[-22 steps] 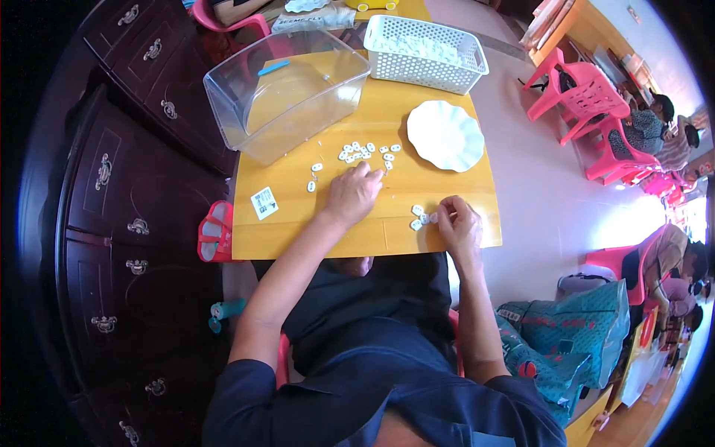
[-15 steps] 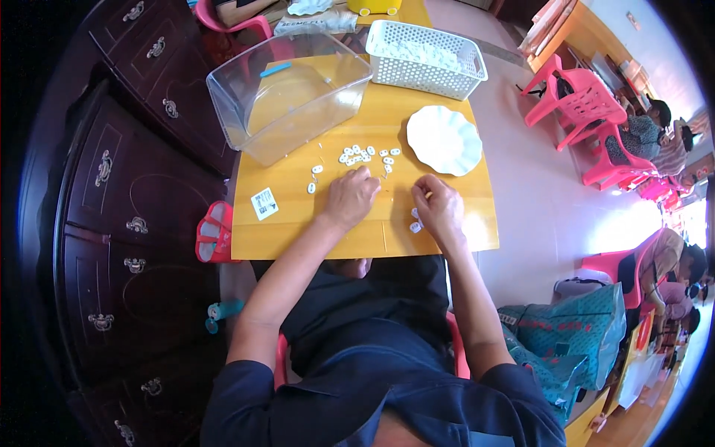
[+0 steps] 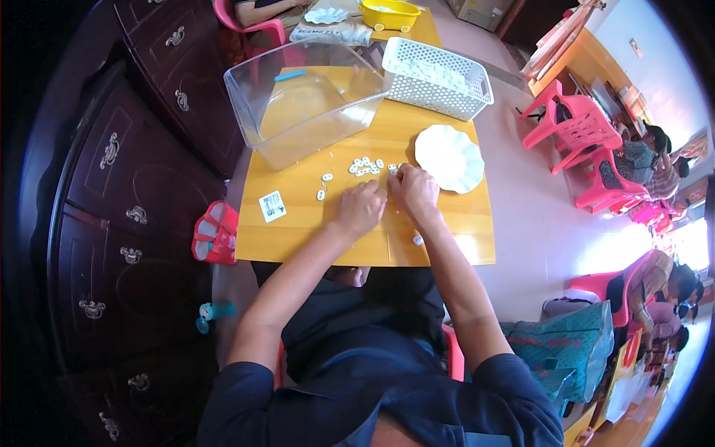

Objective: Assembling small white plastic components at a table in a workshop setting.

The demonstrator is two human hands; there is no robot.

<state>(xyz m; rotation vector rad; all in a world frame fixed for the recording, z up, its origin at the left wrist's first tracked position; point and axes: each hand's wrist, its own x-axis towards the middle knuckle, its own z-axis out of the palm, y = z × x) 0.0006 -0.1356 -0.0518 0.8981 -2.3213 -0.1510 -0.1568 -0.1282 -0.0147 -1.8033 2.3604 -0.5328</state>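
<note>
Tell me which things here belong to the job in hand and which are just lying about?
Apparently in use:
small white pieces near the left hand and right hand;
perhaps the white scalloped dish beside them.

Apparently just lying about:
white label on the table;
teal bags at the person's right;
yellow wheeled tub beyond.

Head view: left of a side-by-side fisheye pair, facing steeply down
Table [image 3: 462,242]: upper middle, within arm's reach
Torso [image 3: 335,395]: nearest, at lower edge
Cabinet [image 3: 141,175]: left rim, edges bent
</note>
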